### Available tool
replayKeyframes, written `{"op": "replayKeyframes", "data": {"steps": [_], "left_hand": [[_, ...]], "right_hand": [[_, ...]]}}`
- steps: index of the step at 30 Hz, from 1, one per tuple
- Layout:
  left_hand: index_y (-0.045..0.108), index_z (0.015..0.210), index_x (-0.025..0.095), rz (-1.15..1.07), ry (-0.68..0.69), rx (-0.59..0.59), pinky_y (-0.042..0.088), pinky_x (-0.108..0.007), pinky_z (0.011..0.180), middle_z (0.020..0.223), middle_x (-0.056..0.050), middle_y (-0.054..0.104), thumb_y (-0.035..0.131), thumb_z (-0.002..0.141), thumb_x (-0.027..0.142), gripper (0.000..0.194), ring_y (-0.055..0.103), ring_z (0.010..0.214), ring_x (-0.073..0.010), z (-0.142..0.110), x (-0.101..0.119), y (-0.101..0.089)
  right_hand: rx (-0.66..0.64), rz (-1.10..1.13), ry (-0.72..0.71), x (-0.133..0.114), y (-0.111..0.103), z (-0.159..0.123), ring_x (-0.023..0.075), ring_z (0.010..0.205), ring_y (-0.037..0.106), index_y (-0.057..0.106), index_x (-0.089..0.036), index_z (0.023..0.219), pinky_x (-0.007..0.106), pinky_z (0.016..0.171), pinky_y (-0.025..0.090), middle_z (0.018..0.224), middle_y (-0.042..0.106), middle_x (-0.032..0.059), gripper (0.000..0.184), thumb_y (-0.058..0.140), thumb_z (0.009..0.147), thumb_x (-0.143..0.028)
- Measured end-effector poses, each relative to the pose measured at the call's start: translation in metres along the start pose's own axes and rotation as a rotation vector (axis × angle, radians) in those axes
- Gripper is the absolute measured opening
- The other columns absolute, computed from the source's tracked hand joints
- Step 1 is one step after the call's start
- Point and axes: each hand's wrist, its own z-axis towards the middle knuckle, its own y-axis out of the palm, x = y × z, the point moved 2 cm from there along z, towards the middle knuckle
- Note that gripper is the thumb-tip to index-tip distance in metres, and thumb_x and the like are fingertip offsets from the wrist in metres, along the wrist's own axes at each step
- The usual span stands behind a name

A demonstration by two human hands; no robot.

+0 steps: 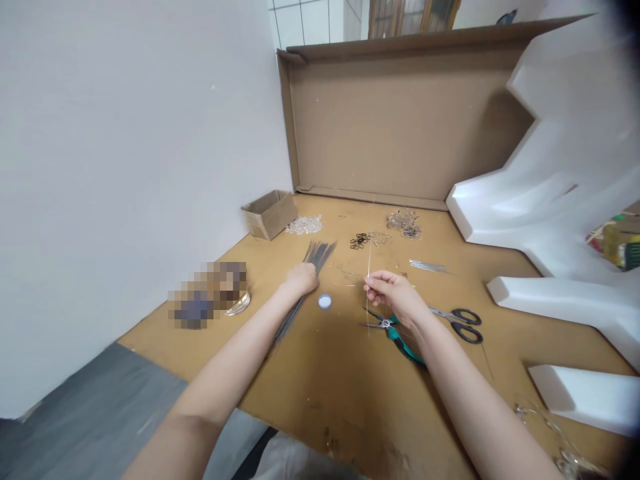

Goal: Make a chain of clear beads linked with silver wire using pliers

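My left hand (302,279) is closed around a bundle of thin dark wires (320,255) that lies slanted on the brown work surface. The bundle sticks out above and below the fist. My right hand (393,293) pinches a single thin, pale wire (369,263), held nearly upright between thumb and fingers. Just below the right hand lie pliers (400,340) with green handles, their jaws apart. Scissors (463,325) with black handles rest beside the right wrist, partly hidden by it. A small round white disc with a blue rim (325,302) sits between the hands.
An open cardboard box (270,215) stands at the back left beside a pile of clear beads (305,225). Black loops (359,241), tangled wire pieces (404,223) and short silvery rods (427,265) lie farther back. White foam (550,293) borders the right side; a cardboard panel (400,127) rises behind.
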Motion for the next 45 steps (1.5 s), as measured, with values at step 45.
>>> {"op": "replayKeyframes", "data": {"steps": [45], "left_hand": [[0.057, 0.060, 0.016, -0.382, 0.146, 0.048, 0.044, -0.018, 0.059, 0.052, 0.000, 0.062, 0.046, 0.063, 0.012, 0.013, 0.059, 0.056, -0.0119, -0.011, -0.038, -0.034]], "right_hand": [[-0.026, 0.004, 0.033, 0.003, 0.001, 0.001, 0.0079, 0.052, 0.054, 0.063, -0.018, 0.070, 0.020, 0.047, 0.041, 0.066, 0.062, -0.0005, 0.023, 0.074, 0.060, -0.035]]}}
